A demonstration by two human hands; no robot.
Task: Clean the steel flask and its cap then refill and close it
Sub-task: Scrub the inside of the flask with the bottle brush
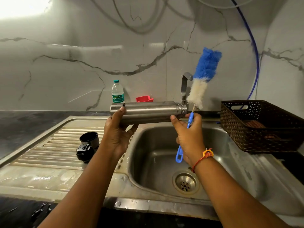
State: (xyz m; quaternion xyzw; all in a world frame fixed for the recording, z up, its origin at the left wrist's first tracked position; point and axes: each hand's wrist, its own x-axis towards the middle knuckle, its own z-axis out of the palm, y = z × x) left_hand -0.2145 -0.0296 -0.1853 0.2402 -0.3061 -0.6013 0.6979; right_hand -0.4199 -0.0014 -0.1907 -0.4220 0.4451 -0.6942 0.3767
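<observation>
Flask (148,111) held level over the sink (218,163), open mouth to the right! Left hand (116,135) curls round its base end; right hand (189,137) wraps the brush (204,74) by its blue handle, bristles up, thumb tip against the flask's neck. Black cap (89,138) and stopper (84,152) sit on the draining board (49,153).

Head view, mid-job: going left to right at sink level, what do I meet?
Black cap parts on the drainboard → left hand → steel flask it grips, held level → right hand holding the bottle brush → brown basket.
</observation>
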